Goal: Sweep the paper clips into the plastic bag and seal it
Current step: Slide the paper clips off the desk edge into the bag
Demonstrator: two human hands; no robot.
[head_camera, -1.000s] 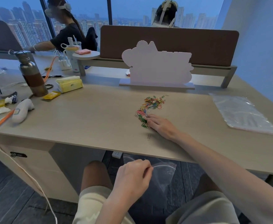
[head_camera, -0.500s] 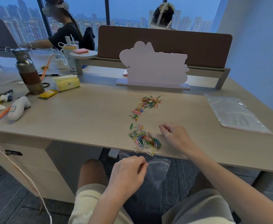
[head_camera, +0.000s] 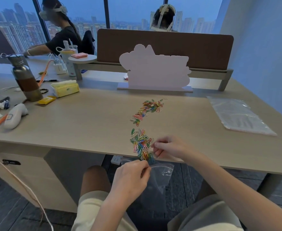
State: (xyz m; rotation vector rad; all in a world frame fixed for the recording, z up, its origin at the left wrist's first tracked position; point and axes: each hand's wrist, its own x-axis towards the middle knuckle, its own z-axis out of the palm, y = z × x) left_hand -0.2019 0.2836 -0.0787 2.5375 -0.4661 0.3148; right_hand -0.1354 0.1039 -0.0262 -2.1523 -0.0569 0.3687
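Holding the bag just under the near edge of the counter, my left hand pinches its top rim with curled fingers. The bag is clear and hangs down between my knees, with its mouth right below the edge.

My right hand rests on the counter near that edge. Its fingers are bent and touch the right side of the near clips. I cannot tell if it grips any. This pile runs down to the edge, and a few clips hang over it, above the bag's mouth.

A second pile, the far clips, lies further back on the counter, apart from the near pile, with a bare strip between them. Bare counter lies on both sides of the two piles.

A flat spare bag lies near the right edge, well apart from the clips. A white sign stands behind the far pile. A bottle and a yellow pack stand far to the left.
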